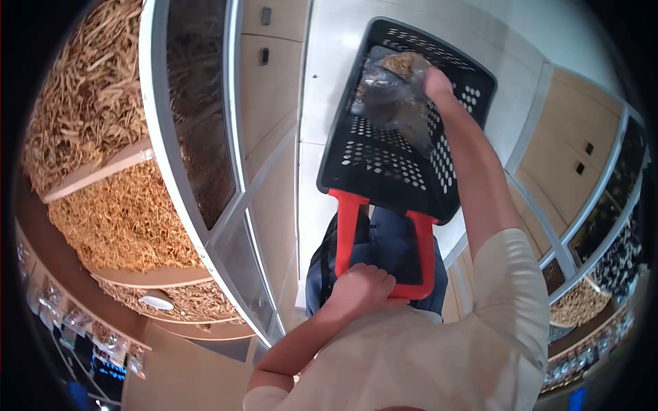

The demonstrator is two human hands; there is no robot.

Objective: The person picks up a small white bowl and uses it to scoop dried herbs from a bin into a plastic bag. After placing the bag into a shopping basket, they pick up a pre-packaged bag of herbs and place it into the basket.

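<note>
The left hand (362, 288) is curled into a fist near the body; the right hand (437, 83) reaches out, arm straight.

A black perforated plastic basket (384, 161) with red handles (349, 233) hangs tilted, its open side toward the camera. Inside it, toward the far end, lie clear plastic bags (394, 96) of brownish dried goods, crumpled and heaped together against the basket's bottom.

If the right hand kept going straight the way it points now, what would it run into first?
Most likely the clear plastic bag it already touches, then the floor of the black basket beneath; depth is hard to judge. The right hand reaches down into that basket.
</note>
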